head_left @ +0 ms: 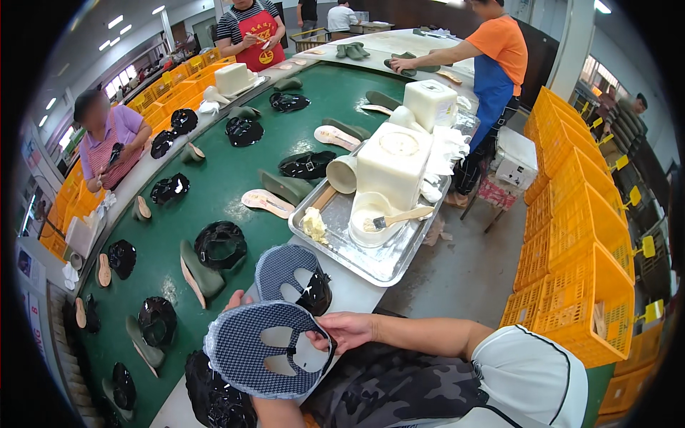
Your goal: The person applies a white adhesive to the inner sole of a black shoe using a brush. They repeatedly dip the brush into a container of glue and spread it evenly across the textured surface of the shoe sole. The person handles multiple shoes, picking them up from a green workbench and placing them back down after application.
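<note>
**Right hand (pixel 346 331) pinches grey checked piece (pixel 244 351) by its edge**

The grey checked piece is at seven o'clock from the metal tray (pixel 386 269). The left hand (pixel 236 299) is mostly hidden behind it; its grip cannot be told.

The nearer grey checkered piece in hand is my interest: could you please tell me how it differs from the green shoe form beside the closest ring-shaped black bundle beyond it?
The checkered piece is patterned and has cut-out openings; the green shoe form is plain, with no openings showing. The checkered piece looks broad and flat, the green shoe form thick and foot-shaped. The right hand grips the checkered piece, while the green shoe form lies on the green belt.
</note>
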The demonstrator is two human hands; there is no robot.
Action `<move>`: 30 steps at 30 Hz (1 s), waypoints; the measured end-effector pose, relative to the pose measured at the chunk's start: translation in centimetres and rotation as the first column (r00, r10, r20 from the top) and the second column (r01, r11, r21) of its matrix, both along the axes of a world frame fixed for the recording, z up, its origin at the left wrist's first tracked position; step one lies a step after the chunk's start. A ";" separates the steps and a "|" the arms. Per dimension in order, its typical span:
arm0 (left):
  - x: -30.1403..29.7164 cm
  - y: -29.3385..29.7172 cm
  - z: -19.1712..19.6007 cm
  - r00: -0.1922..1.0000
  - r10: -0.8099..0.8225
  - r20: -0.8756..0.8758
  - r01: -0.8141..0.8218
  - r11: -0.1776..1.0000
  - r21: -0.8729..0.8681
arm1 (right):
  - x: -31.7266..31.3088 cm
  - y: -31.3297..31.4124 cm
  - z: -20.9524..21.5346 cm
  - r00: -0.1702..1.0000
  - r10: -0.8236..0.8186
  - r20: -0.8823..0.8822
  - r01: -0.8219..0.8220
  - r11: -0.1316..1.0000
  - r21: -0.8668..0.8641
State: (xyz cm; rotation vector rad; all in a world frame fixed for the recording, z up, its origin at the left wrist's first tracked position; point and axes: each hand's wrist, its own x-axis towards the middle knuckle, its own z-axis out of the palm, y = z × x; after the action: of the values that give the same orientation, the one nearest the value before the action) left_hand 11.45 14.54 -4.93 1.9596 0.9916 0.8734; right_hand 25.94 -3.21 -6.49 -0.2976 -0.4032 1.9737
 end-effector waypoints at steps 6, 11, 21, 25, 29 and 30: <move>-0.4 0.9 -1.0 0.996 0.019 -0.084 -0.012 0.996 0.085 | 0.0 0.1 -0.3 1.000 0.003 0.013 -0.002 1.000 -0.011; -0.1 1.4 -1.8 0.985 0.025 -0.170 0.009 0.980 0.197 | -0.5 0.2 0.0 0.997 -0.047 0.059 0.050 0.997 -0.053; 2.6 1.5 -2.6 0.974 -0.035 -0.226 0.106 0.945 0.310 | -0.3 0.1 -1.1 0.997 -0.046 0.068 0.048 0.998 -0.031; 2.2 1.6 -1.1 0.969 0.017 -0.245 0.075 0.929 0.363 | -0.9 0.8 0.2 0.998 0.055 -0.012 -0.054 0.994 0.093; 3.4 1.3 -1.6 0.964 0.018 -0.266 0.084 0.926 0.368 | -0.8 0.1 -0.1 0.998 0.000 -0.061 0.003 0.998 0.063; 3.4 1.3 -1.5 0.963 0.028 -0.269 0.077 0.924 0.374 | -0.8 0.1 0.1 0.998 -0.003 -0.055 0.006 0.998 0.062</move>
State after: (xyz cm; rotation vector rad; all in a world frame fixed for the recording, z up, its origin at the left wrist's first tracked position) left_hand 14.87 15.87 -6.43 2.4713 1.0010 0.8475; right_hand 25.15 -3.07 -6.39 -0.2047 -0.4270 1.9565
